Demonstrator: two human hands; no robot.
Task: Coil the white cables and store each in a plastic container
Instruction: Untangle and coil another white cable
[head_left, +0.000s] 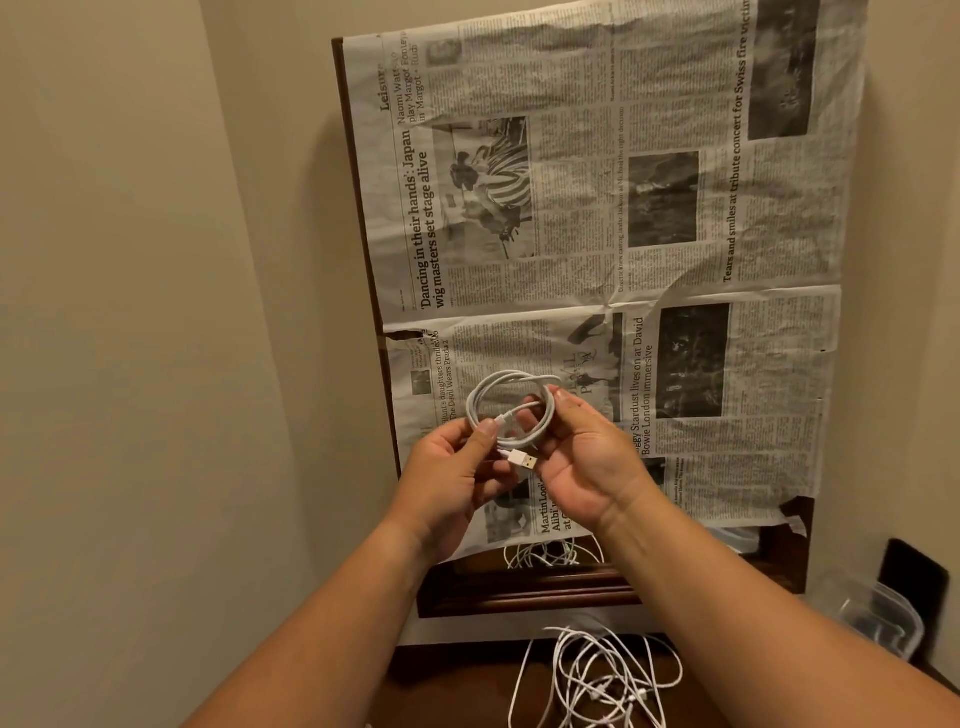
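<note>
White cable coil (519, 375) is pinched by left hand (457, 467) and right hand (582, 462), palms facing, forearms outstretched.

Plain beige walls (130, 260) meet in a corner on the left, and another rises on the right. Between them stands a dark wooden tabletop (347, 135), mostly covered by a creased, torn newspaper (571, 218). The light is warm and dim.

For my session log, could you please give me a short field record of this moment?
held: coiled cable, pinched by left hand and right hand
plug: USB plug pokes out under the coil
waiting: loose cables tangled at bottom
storage: plastic containers lower right, contents unclear
backdrop: newspaper beneath the hands
</note>
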